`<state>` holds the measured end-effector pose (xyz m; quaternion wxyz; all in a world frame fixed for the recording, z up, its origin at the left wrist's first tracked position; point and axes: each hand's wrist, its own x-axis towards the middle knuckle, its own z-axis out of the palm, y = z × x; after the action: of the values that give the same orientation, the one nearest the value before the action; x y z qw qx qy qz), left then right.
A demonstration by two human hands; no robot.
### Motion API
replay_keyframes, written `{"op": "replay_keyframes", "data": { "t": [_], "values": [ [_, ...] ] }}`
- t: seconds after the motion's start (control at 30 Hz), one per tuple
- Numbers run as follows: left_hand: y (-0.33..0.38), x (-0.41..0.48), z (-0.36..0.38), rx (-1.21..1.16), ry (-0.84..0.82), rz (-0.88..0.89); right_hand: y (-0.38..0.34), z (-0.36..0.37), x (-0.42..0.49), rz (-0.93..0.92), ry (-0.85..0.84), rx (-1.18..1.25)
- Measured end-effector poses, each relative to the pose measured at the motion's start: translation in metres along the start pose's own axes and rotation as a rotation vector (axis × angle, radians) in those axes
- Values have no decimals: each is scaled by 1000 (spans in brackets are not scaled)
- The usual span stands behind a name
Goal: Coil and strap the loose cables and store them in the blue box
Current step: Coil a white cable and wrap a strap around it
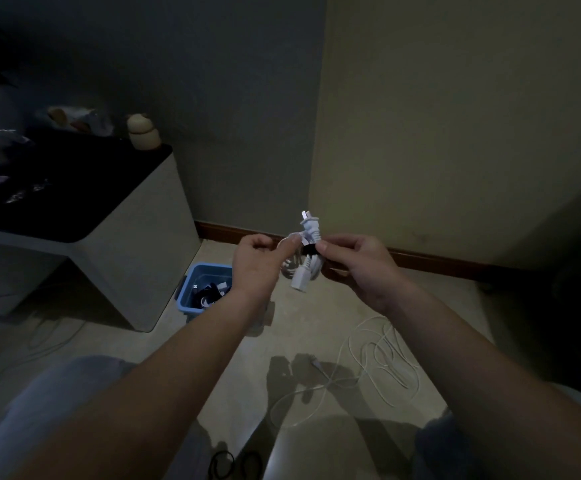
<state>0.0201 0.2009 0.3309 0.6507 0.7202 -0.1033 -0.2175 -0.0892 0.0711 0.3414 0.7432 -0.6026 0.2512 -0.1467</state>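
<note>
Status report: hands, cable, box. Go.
Both busy: left hand, right hand pinching coiled white power cable, black strap around it. Open blue box on floor, cables inside. One loose white cable on floor.

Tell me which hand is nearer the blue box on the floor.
Left. The left hand is just right of the blue box, nearly over its edge in view; the right hand is farther right, past the coiled white cable both hands pinch.
</note>
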Motion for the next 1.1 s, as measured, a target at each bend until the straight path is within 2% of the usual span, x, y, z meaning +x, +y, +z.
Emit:
{"op": "replay_keyframes", "data": {
  "t": [0.1, 0.2, 0.27, 0.4, 0.5, 0.63, 0.87, 1.0, 1.1],
  "values": [
    [2, 5, -6, -13, -98, -139, -4, -1, -4, 22, -64, 114],
    [4, 2, -11, -187, -427, -291, -7, -2, -10, 22, -158, 253],
    [5, -1, -12, -243, -514, -275, -6, -4, -13, 18, -204, 292],
    [7, -1, -14, -226, -391, -149, -3, -3, -12, 26, -183, 232],
    [6, 0, -21, -82, -262, -42, 1, 1, -5, 74, -74, 53],
    [5, 4, -29, 89, -149, 85, 1, 15, 11, 154, -45, -48],
    [-17, 49, -58, 121, 31, 27, 23, 72, 69, 213, 144, -87],
    [-51, 89, -80, 324, 11, 23, 56, 94, 110, 238, 177, -141],
    [-82, 130, -96, 409, -55, -71, 87, 99, 143, 294, 145, -129]
  ]
}}
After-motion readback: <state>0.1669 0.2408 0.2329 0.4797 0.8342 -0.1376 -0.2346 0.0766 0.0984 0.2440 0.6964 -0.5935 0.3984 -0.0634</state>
